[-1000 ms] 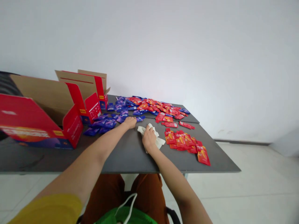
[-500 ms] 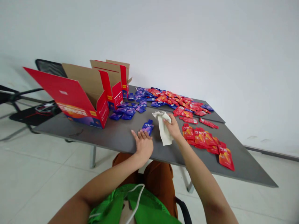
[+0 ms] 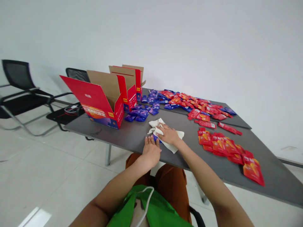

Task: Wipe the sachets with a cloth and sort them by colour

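On the near part of the grey table, my left hand lies with its fingers stretched flat at the near end of a blue-purple pouch. Most of that pouch is hidden under a cream-white cloth and my fingers. My right hand presses the crumpled cloth down over the pouch, its fingers bent a little on the fabric. To the left, just beyond the hands, sits a small pile of blue pouches. A spread row of red-orange pouches lies to the right.
Open red cartons with raised brown flaps stand at the left, the nearest carton close to the table's edge. A mixed heap of red and blue pouches covers the back. Black chairs stand on the floor at the left.
My left hand has drawn a blue pouch from the pile to the near edge. My right hand lifted the cloth and has now laid it over that pouch. The view has swung left.
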Tool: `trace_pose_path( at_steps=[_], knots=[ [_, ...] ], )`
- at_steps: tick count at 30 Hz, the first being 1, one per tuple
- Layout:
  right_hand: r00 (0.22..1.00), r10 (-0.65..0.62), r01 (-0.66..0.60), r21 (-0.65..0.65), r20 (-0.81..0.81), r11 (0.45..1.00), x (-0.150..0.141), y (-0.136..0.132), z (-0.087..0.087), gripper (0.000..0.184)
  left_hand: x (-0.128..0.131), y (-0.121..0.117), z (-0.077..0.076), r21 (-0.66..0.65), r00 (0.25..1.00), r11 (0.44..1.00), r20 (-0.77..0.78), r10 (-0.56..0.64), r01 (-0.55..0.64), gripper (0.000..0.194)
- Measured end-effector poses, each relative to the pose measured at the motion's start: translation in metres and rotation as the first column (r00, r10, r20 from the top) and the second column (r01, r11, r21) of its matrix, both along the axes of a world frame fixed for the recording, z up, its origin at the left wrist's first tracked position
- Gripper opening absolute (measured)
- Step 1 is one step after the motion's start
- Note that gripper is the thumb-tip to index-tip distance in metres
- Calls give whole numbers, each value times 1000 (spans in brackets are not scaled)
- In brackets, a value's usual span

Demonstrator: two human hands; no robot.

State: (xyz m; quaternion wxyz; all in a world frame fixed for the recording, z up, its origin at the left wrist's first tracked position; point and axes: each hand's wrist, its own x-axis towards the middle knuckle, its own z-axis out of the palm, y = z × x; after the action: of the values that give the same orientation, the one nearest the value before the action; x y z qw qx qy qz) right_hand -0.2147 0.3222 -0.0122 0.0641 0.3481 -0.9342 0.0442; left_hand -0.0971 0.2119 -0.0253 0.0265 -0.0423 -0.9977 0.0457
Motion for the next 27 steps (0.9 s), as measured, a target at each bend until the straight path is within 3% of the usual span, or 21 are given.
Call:
trace_pose_path(
  at_steps=[5,7,9,12,14,16,18,21,24,27],
  knots=[
    [986,-164,164,3,-3,986,-27,-12,14,49,-2,-6,4,15,999,999,-9,-48,49,52],
    [963,-269,270,-2,-26,963,-33,-12,24,41,0,-5,0,9,998,999,-37,-41,42,52],
    [954,-293,290,-45,-71,956,-38,-6,34,35,3,-4,-8,21,997,1000,-78,-19,21,53],
    [983,-173,154,-220,-69,963,-36,12,45,38,7,-3,-24,71,988,997,-157,7,4,53],
    [1000,-18,16,-348,-1,937,-27,23,45,42,9,-3,-29,104,983,995,-184,21,-2,53],
    [985,163,-131,-393,50,910,-13,29,38,44,11,-3,-28,126,983,992,-182,31,-8,52],
    [952,301,-267,-317,63,910,2,30,24,47,13,-5,-20,147,987,989,-161,27,-2,49],
    [918,394,-387,-127,36,913,12,23,5,57,16,-10,-7,201,991,979,-135,4,23,41],
    [929,370,-371,-43,-28,928,3,12,-2,61,14,-16,3,239,991,970,-132,0,32,40],
    [959,273,-273,6,-73,962,-16,1,6,57,8,-16,8,231,996,973,-91,7,14,42]
  ],
)
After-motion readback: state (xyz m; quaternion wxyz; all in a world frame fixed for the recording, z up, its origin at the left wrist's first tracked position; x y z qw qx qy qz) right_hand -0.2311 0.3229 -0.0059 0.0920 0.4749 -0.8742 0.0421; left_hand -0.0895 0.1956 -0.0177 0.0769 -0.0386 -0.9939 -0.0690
